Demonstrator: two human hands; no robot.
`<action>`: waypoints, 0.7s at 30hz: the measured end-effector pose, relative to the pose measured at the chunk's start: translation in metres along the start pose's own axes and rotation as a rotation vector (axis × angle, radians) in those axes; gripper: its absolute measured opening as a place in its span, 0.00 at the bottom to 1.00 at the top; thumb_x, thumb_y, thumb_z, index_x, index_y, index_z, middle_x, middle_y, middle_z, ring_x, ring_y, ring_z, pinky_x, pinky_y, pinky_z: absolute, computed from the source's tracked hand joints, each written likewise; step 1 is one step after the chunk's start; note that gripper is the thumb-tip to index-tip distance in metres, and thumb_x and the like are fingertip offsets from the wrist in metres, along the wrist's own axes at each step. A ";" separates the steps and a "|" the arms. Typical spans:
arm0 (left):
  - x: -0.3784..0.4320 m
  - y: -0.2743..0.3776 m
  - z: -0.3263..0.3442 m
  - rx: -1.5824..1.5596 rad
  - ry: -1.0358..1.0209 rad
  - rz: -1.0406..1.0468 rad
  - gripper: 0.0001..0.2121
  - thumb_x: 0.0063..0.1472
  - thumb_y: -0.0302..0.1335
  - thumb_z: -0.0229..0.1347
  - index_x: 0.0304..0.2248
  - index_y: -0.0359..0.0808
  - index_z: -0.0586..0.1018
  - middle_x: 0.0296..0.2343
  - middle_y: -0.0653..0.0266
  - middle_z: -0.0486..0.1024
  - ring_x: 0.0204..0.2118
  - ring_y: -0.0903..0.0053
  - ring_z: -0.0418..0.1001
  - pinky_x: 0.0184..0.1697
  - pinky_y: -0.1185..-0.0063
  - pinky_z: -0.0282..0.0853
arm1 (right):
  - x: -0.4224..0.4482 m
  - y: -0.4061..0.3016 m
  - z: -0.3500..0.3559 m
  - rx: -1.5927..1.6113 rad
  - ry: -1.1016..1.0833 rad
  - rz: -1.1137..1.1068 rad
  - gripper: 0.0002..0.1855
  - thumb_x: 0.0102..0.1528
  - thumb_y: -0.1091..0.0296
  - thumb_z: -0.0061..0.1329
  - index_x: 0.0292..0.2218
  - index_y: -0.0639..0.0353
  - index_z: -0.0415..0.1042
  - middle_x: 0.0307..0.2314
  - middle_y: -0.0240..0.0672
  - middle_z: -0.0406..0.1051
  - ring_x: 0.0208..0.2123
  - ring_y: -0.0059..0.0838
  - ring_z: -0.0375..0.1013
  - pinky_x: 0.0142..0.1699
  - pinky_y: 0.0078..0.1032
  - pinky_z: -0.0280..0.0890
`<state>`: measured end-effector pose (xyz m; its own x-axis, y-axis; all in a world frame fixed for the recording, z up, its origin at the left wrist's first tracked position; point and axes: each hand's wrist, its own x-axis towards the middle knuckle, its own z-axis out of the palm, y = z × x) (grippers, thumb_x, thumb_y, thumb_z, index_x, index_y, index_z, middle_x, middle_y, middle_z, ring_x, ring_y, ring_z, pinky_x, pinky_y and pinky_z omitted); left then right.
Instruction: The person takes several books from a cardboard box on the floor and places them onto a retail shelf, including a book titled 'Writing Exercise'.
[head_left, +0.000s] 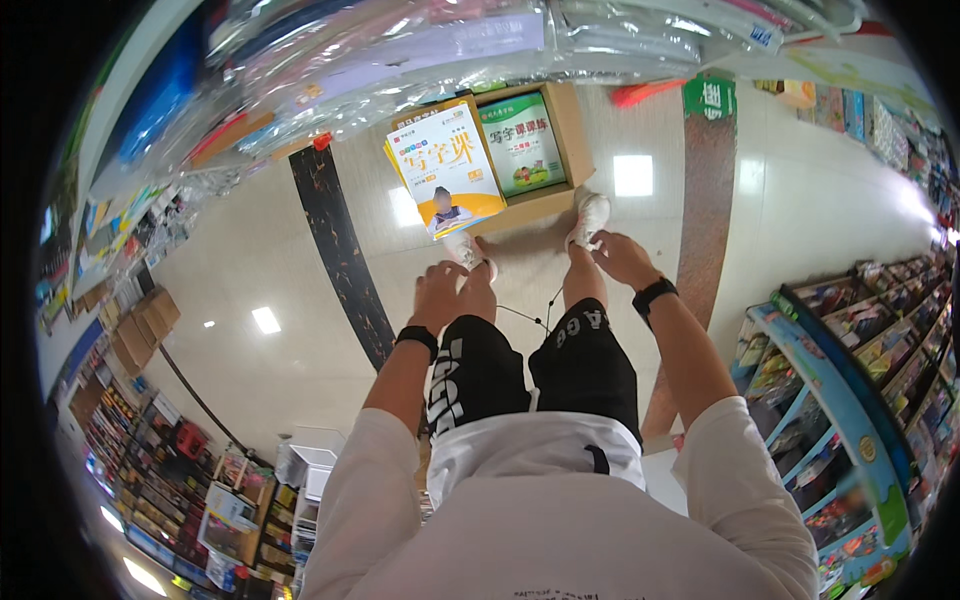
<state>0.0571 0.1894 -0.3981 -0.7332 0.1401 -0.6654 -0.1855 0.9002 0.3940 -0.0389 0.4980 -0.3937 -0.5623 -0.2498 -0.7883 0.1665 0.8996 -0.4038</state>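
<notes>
My left hand (439, 295) hangs over my left lower leg, fingers loosely bent, with nothing seen in it. Beside my right shin is my right hand (624, 259), also without anything visible in its bent fingers; from above I cannot tell whether it touches the leg. On the floor ahead of my shoes stands an open cardboard box (574, 135). Inside its right part lies a green-and-white workbook (526, 146). A stack of white-and-yellow exercise books (450, 169) covers the box's left part, slightly askew and overhanging its edge. The covers bear writing.
Plastic-wrapped goods (420, 45) fill a display just beyond the box. A shelf rack with a blue side panel (832, 390) stands at right. Cardboard cartons (146, 330) and stocked shelves (150, 465) are at left. Dark strips (337, 247) cross the glossy tile floor (247, 232).
</notes>
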 end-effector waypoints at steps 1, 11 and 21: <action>0.008 -0.012 -0.006 0.021 0.026 -0.005 0.13 0.45 0.32 0.52 0.34 0.44 0.70 0.36 0.68 0.66 0.40 0.69 0.63 0.40 0.68 0.60 | 0.013 0.001 0.006 0.013 0.027 -0.052 0.14 0.45 0.61 0.42 0.34 0.55 0.67 0.26 0.42 0.70 0.32 0.41 0.68 0.37 0.34 0.62; 0.128 -0.011 -0.009 -0.058 0.028 0.083 0.17 0.47 0.31 0.53 0.38 0.39 0.69 0.36 0.61 0.68 0.40 0.63 0.65 0.41 0.70 0.60 | 0.114 -0.005 0.048 -0.063 0.230 -0.075 0.18 0.44 0.68 0.40 0.40 0.58 0.63 0.27 0.39 0.69 0.31 0.39 0.69 0.35 0.34 0.64; 0.293 0.029 0.029 -0.662 -0.146 -0.240 0.17 0.52 0.34 0.50 0.41 0.38 0.68 0.37 0.67 0.67 0.36 0.79 0.65 0.34 0.83 0.61 | 0.195 0.060 0.107 -0.148 0.271 -0.138 0.11 0.43 0.70 0.42 0.32 0.56 0.67 0.29 0.35 0.66 0.31 0.31 0.69 0.33 0.26 0.64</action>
<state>-0.1438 0.2684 -0.6001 -0.5363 0.0654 -0.8415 -0.7222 0.4805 0.4976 -0.0515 0.4650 -0.6215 -0.7693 -0.2864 -0.5711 -0.0341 0.9110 -0.4109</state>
